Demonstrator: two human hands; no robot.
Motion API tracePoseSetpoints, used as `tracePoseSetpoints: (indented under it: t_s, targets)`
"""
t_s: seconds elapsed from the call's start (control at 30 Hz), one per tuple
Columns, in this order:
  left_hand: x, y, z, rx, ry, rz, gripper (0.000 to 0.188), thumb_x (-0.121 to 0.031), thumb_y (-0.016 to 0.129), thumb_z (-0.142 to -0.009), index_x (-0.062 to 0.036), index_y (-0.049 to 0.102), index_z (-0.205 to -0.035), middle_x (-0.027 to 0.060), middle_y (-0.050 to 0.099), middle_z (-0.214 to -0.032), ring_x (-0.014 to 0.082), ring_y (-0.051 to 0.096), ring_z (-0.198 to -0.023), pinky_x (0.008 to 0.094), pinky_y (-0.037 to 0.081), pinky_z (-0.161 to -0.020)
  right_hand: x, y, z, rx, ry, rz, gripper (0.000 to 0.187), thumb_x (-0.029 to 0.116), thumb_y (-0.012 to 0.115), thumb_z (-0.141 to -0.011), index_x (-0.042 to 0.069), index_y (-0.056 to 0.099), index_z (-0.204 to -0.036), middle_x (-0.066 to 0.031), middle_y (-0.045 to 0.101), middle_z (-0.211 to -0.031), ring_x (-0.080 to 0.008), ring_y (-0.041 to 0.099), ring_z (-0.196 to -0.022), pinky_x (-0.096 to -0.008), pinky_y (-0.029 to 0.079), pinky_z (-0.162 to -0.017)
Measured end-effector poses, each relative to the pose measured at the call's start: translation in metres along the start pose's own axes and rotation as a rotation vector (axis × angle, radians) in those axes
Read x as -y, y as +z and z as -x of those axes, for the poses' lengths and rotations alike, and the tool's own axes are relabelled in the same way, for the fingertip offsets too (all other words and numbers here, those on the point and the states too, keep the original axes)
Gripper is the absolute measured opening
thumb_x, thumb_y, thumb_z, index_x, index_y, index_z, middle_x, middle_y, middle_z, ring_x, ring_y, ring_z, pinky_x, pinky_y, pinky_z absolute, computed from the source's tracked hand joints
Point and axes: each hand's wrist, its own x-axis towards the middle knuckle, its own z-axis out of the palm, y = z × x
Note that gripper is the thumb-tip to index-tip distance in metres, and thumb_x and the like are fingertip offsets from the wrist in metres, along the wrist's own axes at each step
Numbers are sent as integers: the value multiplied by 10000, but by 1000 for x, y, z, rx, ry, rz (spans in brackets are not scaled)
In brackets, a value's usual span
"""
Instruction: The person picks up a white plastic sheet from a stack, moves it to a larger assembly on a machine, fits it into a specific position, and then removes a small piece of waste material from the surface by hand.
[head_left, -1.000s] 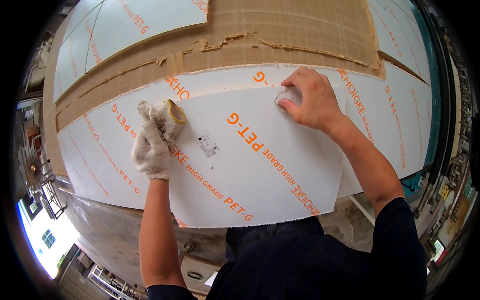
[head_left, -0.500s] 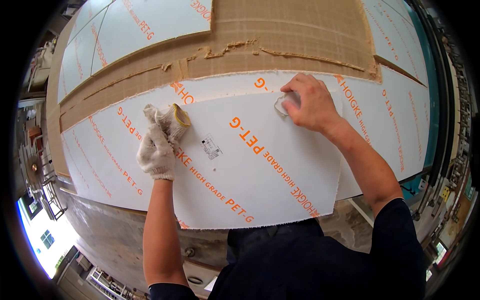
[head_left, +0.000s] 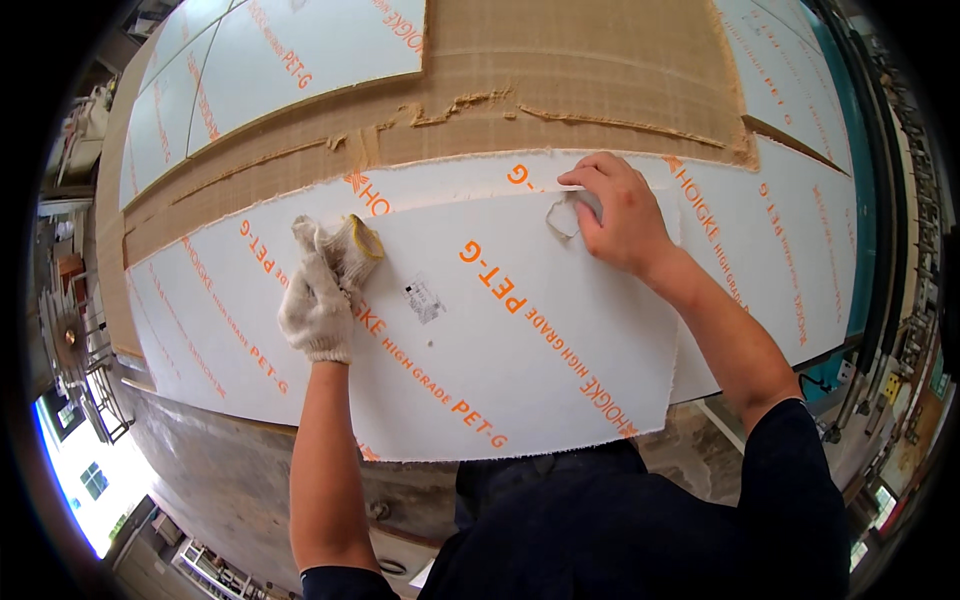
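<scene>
My left hand [head_left: 317, 320] wears a white knit work glove and is closed around a second, crumpled knit glove [head_left: 355, 252] with a yellow-edged cuff. It rests on a white panel [head_left: 560, 390] with orange print and rough, frayed edges. My right hand [head_left: 628, 218] is bare. Its thumb and fingers are pinched on a small, pale, curled piece [head_left: 563, 217] at the panel's far edge; whether this is a sticker or film I cannot tell. A small printed label [head_left: 425, 302] lies between my hands, to the right of the gloves.
Beneath lies a larger white sheet [head_left: 210, 320] with the same orange print. Beyond it spreads a brown board [head_left: 590, 70] with ridges of sawdust [head_left: 460, 103]. More cut panels [head_left: 310, 50] lie at the far left and others [head_left: 790, 80] at the far right. Dark rails [head_left: 890, 200] run along the right side.
The curled piece in my right hand has turned and shows more of its edge. My right hand shifts very slightly. The left hand stays nearly still with the glove.
</scene>
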Motion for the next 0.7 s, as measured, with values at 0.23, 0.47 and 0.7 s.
tracePoseSetpoints:
  t_s: [0.23,0.47,0.7]
  targets:
    - [1,2,1,-50,92,60,496,-378,577,-1042,-20,617,-702,4,550,-610,79,509,-507,262,435,-451,19,-4,53,24,-132,175,416,271,755,-828,107,699,-1206,-104,540,-1404,-330,477,-1306,-529,345,-1126]
    - [-13,0,5,10,-6,121,494,-383,568,-1044,-26,607,-705,5,546,-599,85,512,-498,263,427,-444,19,-14,46,129,-144,293,529,485,737,-871,154,680,-1281,-109,389,-1597,-343,277,-1506,-603,178,-1219]
    - [-2,4,-2,-97,285,-38,493,-392,565,-1044,-36,615,-707,16,559,-591,97,516,-466,255,413,-423,24,1,40,126,-119,272,509,451,750,-870,192,676,-1302,-114,379,-1604,-349,270,-1511,-597,177,-1224]
